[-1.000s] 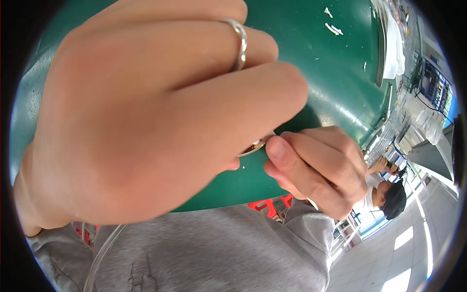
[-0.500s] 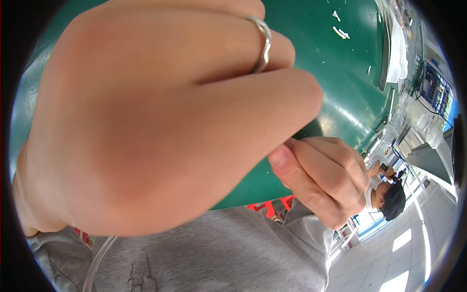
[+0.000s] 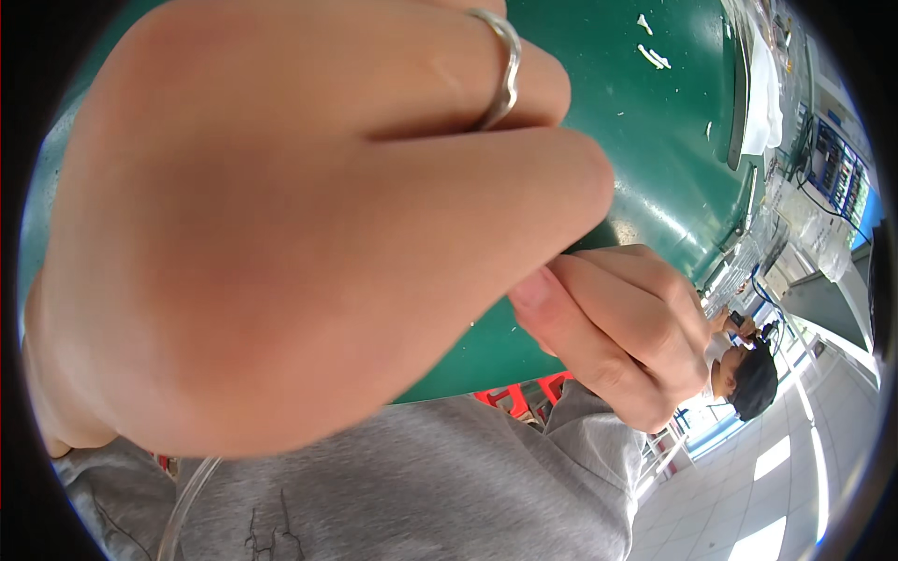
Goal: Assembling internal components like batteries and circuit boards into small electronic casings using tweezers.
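My left hand looms large across the left and middle of the view, its back toward me and its fingers curled in. A wavy silver ring circles one of its fingers. Just beyond its curled index finger, my right hand is closed, with the thumb pressed against the bent fingers. The two hands meet or nearly meet at the right thumb tip. Anything between their fingers is hidden behind the left hand.
Beneath the hands lies a green tabletop with white scraps on it. White sheets and clear plastic bags line its right side. Another person is farther off at right. Red stools show below the table edge.
Both hands have shifted slightly, the right one a little upward, and stay closed and close together. The tabletop things look the same.
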A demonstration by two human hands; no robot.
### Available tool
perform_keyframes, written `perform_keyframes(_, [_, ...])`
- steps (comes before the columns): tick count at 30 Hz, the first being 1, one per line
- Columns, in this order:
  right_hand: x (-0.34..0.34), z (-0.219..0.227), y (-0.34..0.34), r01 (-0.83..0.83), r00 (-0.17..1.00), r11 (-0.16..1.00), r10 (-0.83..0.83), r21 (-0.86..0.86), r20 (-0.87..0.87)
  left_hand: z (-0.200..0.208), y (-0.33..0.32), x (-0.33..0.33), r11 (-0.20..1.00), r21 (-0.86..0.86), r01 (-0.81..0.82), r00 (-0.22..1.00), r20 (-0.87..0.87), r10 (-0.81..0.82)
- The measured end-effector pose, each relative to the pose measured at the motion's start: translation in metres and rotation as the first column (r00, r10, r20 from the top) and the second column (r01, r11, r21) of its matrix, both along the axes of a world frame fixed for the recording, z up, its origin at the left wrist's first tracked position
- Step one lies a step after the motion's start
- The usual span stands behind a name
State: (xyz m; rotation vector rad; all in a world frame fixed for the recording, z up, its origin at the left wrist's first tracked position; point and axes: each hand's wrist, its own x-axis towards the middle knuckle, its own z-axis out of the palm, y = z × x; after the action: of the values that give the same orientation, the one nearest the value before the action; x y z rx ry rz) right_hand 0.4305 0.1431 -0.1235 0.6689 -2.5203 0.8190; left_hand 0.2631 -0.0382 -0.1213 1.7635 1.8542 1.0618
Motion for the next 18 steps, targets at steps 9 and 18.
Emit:
perform_keyframes(9, [0.002,0.005,0.006,-0.045,0.997,0.998,0.048,-0.044,0.065,0.002,0.003,-0.001,0.998,-0.048,0.033,0.999,-0.021,-0.034])
perform_keyframes(18, [0.001,0.01,0.015,-0.072,0.992,0.997,0.074,-0.024,0.1,0.0,0.006,0.0,0.998,-0.039,0.039,0.999,-0.02,-0.04])
